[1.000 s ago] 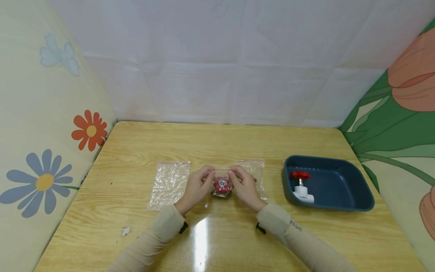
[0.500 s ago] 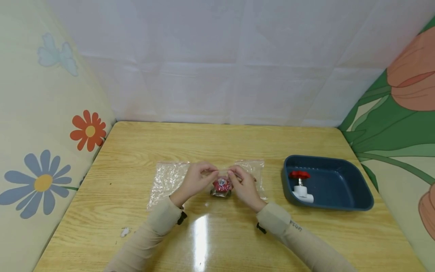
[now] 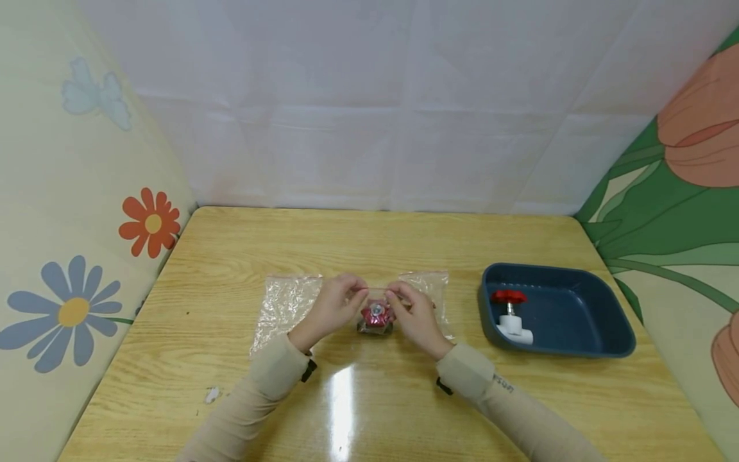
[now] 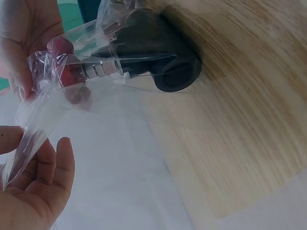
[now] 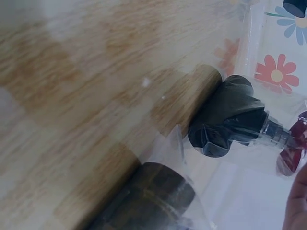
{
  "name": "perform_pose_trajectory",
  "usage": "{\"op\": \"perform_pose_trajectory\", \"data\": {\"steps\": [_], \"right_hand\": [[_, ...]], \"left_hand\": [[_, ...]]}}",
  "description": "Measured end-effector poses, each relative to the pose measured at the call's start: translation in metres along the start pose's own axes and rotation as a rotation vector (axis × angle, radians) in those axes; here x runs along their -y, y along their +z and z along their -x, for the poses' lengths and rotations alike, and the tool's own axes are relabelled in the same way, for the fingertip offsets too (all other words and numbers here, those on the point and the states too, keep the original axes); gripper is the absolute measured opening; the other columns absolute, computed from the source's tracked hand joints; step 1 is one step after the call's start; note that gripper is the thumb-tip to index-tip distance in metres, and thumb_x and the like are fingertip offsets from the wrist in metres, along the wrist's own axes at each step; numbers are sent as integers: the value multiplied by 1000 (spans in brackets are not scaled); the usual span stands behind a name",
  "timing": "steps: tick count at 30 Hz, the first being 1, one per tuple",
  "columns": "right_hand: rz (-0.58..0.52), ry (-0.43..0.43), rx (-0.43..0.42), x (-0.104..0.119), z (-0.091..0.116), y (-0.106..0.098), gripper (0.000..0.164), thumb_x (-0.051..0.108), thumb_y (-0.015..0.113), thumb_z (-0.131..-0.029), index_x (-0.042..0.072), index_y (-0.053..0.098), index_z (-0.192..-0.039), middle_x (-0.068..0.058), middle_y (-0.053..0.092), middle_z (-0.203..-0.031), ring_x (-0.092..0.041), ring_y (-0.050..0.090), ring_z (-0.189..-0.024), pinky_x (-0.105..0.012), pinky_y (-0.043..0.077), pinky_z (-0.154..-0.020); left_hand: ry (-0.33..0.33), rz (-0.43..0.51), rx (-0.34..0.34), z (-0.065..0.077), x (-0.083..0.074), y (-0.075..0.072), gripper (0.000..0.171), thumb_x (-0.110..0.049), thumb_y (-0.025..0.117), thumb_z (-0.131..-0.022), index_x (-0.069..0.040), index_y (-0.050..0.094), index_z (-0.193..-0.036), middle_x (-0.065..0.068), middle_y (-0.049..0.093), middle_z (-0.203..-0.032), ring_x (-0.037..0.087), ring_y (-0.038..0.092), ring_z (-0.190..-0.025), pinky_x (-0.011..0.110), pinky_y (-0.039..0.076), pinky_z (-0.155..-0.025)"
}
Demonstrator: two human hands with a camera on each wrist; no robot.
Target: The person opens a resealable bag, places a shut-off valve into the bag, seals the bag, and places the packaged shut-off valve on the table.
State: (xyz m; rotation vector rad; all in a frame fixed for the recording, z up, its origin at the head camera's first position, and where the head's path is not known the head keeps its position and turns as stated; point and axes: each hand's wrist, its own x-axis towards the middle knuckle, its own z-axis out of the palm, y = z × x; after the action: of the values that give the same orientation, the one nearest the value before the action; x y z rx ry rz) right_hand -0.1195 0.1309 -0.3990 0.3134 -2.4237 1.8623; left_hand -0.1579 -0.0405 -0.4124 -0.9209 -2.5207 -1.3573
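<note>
A clear zip bag (image 4: 45,112) stands at the middle of the table. Inside is a valve (image 3: 376,314) with a red handle and a black tee-shaped body (image 4: 153,48). My left hand (image 3: 333,309) pinches the left part of the bag's top edge between thumb and fingers. Opposite it, my right hand (image 3: 417,319) pinches the right part of that edge. The edge stretches between both hands, above the red handle. In the left wrist view the black body touches the wood. The right wrist view shows only a little of my right hand (image 5: 298,199).
A flat clear bag (image 3: 283,311) lies left of my left hand. Another bag (image 3: 440,289) lies partly behind my right hand, with a dark pipe piece (image 5: 148,194) near it. A dark blue tray (image 3: 577,351) at the right holds a white valve (image 3: 511,326) with a red handle.
My left hand and sleeve have shifted slightly left, and its fingers have changed their place on the bag's top edge. My right hand has barely moved.
</note>
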Motion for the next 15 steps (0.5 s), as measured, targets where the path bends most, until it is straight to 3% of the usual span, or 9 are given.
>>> {"op": "perform_pose_trajectory", "data": {"steps": [9,15], "right_hand": [[14,-6,-16,-1,0,-1,10,-3,52,-89,-10,59,-93,-20,61,-82,-35,58,-59,-47,51,-54],[22,-106,-2,-2,-1,-3,10,-6,53,-87,-13,59,-91,-24,60,-80,-39,54,-56,-43,50,-48]], "left_hand": [[7,-13,140,-12,-4,-10,7,-8,62,-81,-3,64,-86,6,64,-86,19,59,-81,32,50,-76],[-7,-66,249,-21,-10,-16,4,-5,60,-83,-3,63,-83,6,62,-83,18,59,-79,26,50,-74]]}}
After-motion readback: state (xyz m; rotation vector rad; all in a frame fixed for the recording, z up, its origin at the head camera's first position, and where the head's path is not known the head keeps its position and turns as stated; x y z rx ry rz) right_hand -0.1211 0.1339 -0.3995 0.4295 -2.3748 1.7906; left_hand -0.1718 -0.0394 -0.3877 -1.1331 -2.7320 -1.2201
